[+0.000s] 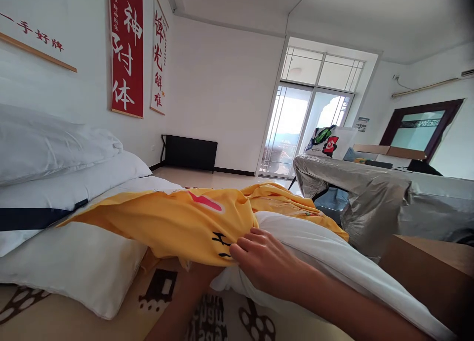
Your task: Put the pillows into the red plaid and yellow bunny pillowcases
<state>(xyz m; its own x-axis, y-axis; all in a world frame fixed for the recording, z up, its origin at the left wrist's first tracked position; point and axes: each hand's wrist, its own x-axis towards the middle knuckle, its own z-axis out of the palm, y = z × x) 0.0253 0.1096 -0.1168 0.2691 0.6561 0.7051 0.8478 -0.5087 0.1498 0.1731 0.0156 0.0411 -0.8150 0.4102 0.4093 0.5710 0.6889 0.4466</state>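
A yellow pillowcase (174, 222) with a pink shape and black lettering is spread across the middle of the view. My right hand (261, 257) is closed, its fingers gripping the pillowcase's near edge. That edge lies against one end of a white pillow (322, 247), which stretches to the lower right under my right forearm. How far the pillow goes into the cover is hidden. My left hand (207, 273) reaches up from below and disappears under the yellow cloth, so its fingers are not visible. More yellow cloth (285, 200) lies bunched behind the pillow.
White pillows (55, 148) are stacked at the left, above another white pillow (81, 262). All lie on a patterned beige blanket (122, 321). A cardboard box (425, 262) stands at the right, before a table with a silver cover (363, 183). A black folded panel (190, 153) leans by the far wall.
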